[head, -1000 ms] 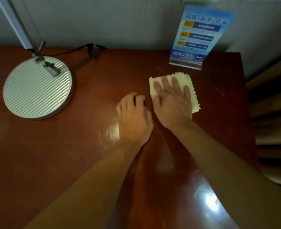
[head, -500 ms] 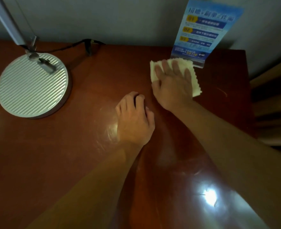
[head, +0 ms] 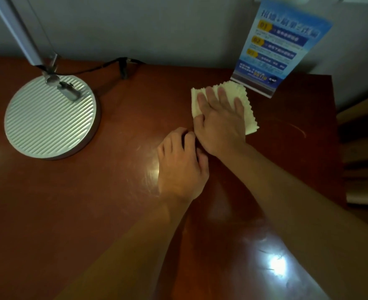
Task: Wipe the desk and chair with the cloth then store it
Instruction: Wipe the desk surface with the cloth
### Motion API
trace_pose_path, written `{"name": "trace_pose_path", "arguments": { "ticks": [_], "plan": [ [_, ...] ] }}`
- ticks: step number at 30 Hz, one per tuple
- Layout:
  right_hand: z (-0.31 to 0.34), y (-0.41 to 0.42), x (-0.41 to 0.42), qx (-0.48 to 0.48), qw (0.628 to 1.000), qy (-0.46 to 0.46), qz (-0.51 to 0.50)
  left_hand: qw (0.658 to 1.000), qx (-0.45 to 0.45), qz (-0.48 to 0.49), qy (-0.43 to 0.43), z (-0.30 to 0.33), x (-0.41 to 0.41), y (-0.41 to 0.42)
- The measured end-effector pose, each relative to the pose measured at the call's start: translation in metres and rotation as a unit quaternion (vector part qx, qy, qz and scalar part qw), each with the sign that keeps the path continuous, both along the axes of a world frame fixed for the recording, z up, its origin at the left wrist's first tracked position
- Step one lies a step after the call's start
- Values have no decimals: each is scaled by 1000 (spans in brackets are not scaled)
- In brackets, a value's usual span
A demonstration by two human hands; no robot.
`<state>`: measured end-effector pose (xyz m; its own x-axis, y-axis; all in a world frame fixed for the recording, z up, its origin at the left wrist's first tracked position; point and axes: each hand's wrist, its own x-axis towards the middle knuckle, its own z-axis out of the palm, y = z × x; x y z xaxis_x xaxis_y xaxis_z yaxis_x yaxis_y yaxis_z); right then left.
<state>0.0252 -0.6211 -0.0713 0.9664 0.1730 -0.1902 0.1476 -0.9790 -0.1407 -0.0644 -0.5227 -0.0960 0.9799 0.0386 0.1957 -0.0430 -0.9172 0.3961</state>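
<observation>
A pale yellow cloth [head: 249, 109] with a zigzag edge lies flat on the red-brown desk [head: 92, 202], toward its far right. My right hand [head: 220, 122] presses down on the cloth with its fingers spread flat, covering most of it. Just to its left, my left hand [head: 182, 167] rests on the bare desk with the fingers curled under, holding nothing. The chair is out of view.
A round ribbed silver lamp base [head: 48, 118] with its arm and black cable [head: 105, 66] stands at the far left. A blue standing sign [head: 280, 46] leans at the back right, just beyond the cloth. The desk's right edge [head: 337, 148] drops to dark wooden furniture.
My right hand slid the cloth away from me toward the blue sign, then stayed near it. My left hand has kept its place on the desk.
</observation>
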Motion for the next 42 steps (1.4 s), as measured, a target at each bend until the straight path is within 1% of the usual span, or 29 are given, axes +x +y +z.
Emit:
{"name": "trace_pose_path", "arguments": {
  "ticks": [3,6,8,11,14,17,20,23,25,30,33,35,38,40,42],
  "plan": [
    [-2,-3,-10,21,1000,-6,4,1000,-3,-6,-3,1,-1,0],
    [-5,-34,-46,13,1000,-13,15,1000,-4,-7,-6,0,0,0],
    [-6,-63,-56,10,1000,-10,-16,1000,-2,-5,-7,0,0,-1],
    [-7,-90,-43,3,999,-17,-39,1000,6,-5,-9,0,0,0],
    [-5,-90,-24,7,997,-19,-78,1000,15,-4,-14,0,0,0],
    [-9,-77,-42,18,993,-24,-117,1000,15,-9,-17,0,-1,0],
    [-10,-73,-88,23,994,-32,-107,999,17,-17,-23,-1,-1,0],
    [-6,-86,-109,12,997,-9,-81,999,19,-25,-32,-1,-1,0],
    [-7,-99,-101,-3,997,-4,-83,998,32,-35,-37,0,-2,0],
    [-8,-143,-42,-26,988,-15,-149,996,28,-71,-48,1,-5,-2],
    [-10,-129,-49,-12,985,-17,-173,994,20,-95,-54,1,-6,-2],
    [-10,-99,-83,14,987,-26,-156,994,11,-98,-43,1,-6,-2],
    [-6,-63,-137,31,997,-7,-66,996,1,-82,-32,2,-5,-2],
    [-4,-69,-145,23,1000,15,-15,996,-5,-78,-33,2,-5,-2],
    [-4,-89,-130,20,1000,17,10,997,-11,-76,-28,2,-5,-1]
  ]
}}
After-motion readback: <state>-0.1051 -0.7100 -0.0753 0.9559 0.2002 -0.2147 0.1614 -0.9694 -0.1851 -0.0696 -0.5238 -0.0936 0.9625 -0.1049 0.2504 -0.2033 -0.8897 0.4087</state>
